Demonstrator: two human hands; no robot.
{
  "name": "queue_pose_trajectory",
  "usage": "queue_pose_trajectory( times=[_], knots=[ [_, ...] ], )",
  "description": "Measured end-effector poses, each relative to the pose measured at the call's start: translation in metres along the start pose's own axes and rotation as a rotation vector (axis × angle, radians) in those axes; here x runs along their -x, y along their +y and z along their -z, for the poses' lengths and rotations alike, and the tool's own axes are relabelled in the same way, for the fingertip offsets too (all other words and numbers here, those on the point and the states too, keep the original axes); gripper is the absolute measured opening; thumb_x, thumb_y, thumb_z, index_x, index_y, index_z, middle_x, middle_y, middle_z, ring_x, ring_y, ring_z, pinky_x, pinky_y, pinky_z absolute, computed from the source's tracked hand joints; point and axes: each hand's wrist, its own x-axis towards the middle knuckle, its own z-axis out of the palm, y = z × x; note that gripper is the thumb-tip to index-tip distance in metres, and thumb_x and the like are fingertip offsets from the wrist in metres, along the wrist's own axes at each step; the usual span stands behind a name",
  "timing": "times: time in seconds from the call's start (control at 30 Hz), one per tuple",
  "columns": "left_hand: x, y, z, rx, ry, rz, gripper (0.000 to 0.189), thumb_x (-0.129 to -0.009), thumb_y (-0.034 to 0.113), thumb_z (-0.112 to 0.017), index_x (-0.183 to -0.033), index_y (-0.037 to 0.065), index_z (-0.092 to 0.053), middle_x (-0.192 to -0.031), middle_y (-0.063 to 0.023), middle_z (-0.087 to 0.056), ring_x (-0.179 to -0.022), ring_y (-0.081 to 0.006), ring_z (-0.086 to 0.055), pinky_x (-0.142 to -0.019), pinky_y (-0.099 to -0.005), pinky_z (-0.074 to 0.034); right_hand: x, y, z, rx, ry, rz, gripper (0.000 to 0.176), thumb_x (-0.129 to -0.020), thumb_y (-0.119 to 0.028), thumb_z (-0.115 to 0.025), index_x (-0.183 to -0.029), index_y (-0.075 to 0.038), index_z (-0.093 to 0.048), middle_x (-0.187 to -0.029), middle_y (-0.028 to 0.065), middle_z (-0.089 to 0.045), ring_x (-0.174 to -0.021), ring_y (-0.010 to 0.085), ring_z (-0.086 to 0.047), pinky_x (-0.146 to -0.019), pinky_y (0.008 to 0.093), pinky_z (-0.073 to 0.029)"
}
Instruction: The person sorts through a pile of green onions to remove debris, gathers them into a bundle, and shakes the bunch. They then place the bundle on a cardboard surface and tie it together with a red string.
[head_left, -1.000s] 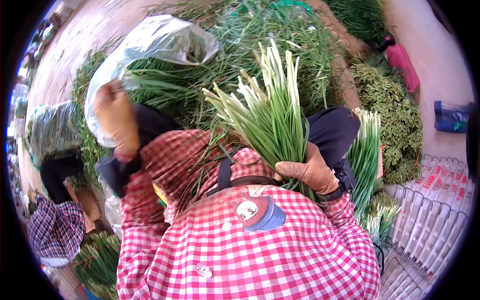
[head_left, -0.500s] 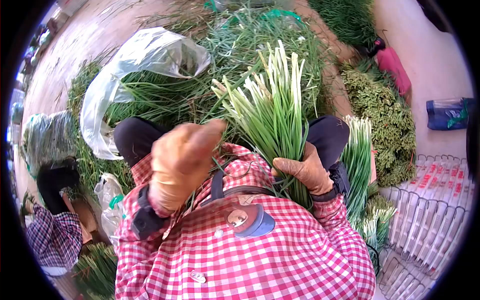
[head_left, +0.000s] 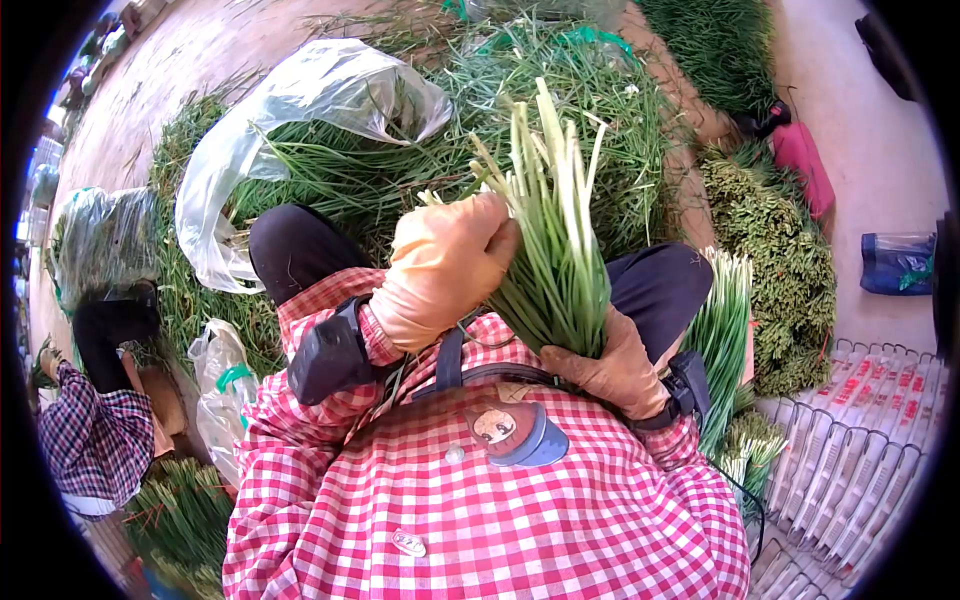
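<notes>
A bunch of garlic chives stands tilted over my lap, pale stem ends up and green leaves downward. My right hand, in an orange-tan glove, is wrapped round its lower green part. My left hand, gloved alike, is closed against the bunch's upper left side, near the pale stems. Its fingertips are turned away, so what they pinch is hidden. Beyond my knees spreads a heap of loose chives, with a clear plastic bag lying over part of it.
Trimmed chives stand at my right knee, beside a long stack of greens. White wire-edged racks lie at lower right. Another person in a checked shirt sits at left, near a crumpled plastic bag.
My left hand has moved right, from beside the bunch to its pale stems. The bunch looks slimmer and more upright, with my right hand still round it. The view has shifted slightly.
</notes>
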Motion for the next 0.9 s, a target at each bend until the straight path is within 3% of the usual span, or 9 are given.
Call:
queue_pose_trajectory(
  times=[0.23,0.4,0.53,0.67,0.73,0.8,0.83,0.87,0.9],
  knots=[
    [-0.001,-0.007,0.02,0.053,0.231,0.155,0.01,-0.082,0.009,-0.068,-0.079,0.004,-0.06,-0.058,-0.0001,-0.051,-0.052,-0.0054,-0.047,-0.048,-0.0244,-0.04,0.009,-0.002,0.011,-0.267,0.026,-0.079,0.046,-0.077,-0.007,-0.076,-0.116,0.002,-0.054,-0.091,0.0103,-0.066,-0.071,0.0165,-0.064,-0.062,0.029,-0.054],
    [0.0,-0.058,0.035,0.158,0.463,0.456,0.02,-0.086,0.017,-0.067,-0.074,0.002,-0.061,-0.057,0.0021,-0.05,-0.051,-0.003,-0.042,-0.047,-0.0222,-0.035,0.012,0.003,0.025,-0.356,0.041,-0.086,0.048,-0.073,-0.01,-0.078,-0.115,0.002,-0.056,-0.088,0.0114,-0.066,-0.066,0.0186,-0.064,-0.058,0.0295,-0.054],
    [0.014,-0.091,0.052,-0.197,0.043,0.585,0.027,-0.086,0.022,-0.065,-0.068,0.002,-0.063,-0.052,-0.0027,-0.053,-0.047,-0.0104,-0.049,-0.048,-0.0294,-0.038,0.015,0.001,0.04,-0.417,0.044,-0.084,0.04,-0.075,-0.01,-0.076,-0.109,0.003,-0.059,-0.09,0.0113,-0.066,-0.069,0.0181,-0.065,-0.061,0.0292,-0.056],
    [0.017,-0.076,0.027,-0.047,0.178,-0.035,0.069,-0.071,0.027,-0.08,-0.13,0.006,-0.051,-0.128,-0.0135,-0.056,-0.117,-0.0246,-0.052,-0.099,-0.0345,-0.039,0.011,0.009,0.044,-0.435,0.041,-0.075,0.041,-0.072,-0.014,-0.076,-0.106,0.003,-0.061,-0.089,0.0124,-0.067,-0.067,0.0189,-0.066,-0.06,0.0295,-0.056],
    [0.017,-0.062,0.007,0.443,-0.081,-0.041,0.103,-0.064,0.029,-0.083,-0.146,0.009,-0.025,-0.151,-0.0104,-0.028,-0.139,-0.0245,-0.025,-0.113,-0.0355,-0.02,0.008,0.011,0.047,-0.416,0.008,-0.062,0.041,-0.072,-0.014,-0.076,-0.106,0.003,-0.062,-0.089,0.0123,-0.067,-0.066,0.0188,-0.066,-0.06,0.0296,-0.056],
    [0.02,-0.055,-0.02,0.778,-0.203,0.059,0.103,-0.065,0.03,-0.083,-0.146,0.006,-0.025,-0.15,-0.0129,-0.029,-0.139,-0.0222,-0.024,-0.113,-0.0348,-0.018,0.009,0.003,0.04,-0.418,0.028,-0.087,0.04,-0.073,-0.014,-0.076,-0.106,0.003,-0.062,-0.088,0.0113,-0.067,-0.066,0.0186,-0.066,-0.06,0.0293,-0.055],
    [0.028,-0.059,-0.033,0.705,-0.173,0.232,0.088,-0.071,0.03,-0.081,-0.141,0.002,-0.035,-0.145,-0.0174,-0.035,-0.129,-0.0208,-0.04,-0.101,-0.0325,-0.038,0.01,0.003,0.039,-0.416,0.025,-0.084,0.04,-0.073,-0.014,-0.076,-0.106,0.003,-0.062,-0.088,0.0113,-0.067,-0.066,0.0186,-0.066,-0.06,0.0294,-0.055],
    [0.006,-0.047,-0.005,1.065,-0.534,0.524,0.063,-0.082,0.032,-0.072,-0.131,0.0,-0.048,-0.13,-0.0168,-0.049,-0.095,-0.0128,-0.056,-0.069,-0.0231,-0.045,0.011,0.002,0.039,-0.414,0.028,-0.077,0.039,-0.073,-0.014,-0.076,-0.106,0.003,-0.062,-0.088,0.0112,-0.067,-0.066,0.0185,-0.066,-0.059,0.0294,-0.055],
    [0.001,-0.023,0.009,1.157,-0.45,0.521,0.051,-0.085,0.031,-0.067,-0.123,0.001,-0.053,-0.111,-0.0109,-0.055,-0.078,-0.0089,-0.05,-0.059,-0.0212,-0.038,0.013,0.002,0.039,-0.414,0.035,-0.07,0.038,-0.074,-0.013,-0.076,-0.106,0.002,-0.062,-0.087,0.011,-0.067,-0.067,0.0187,-0.066,-0.06,0.0293,-0.055]
  ],
)
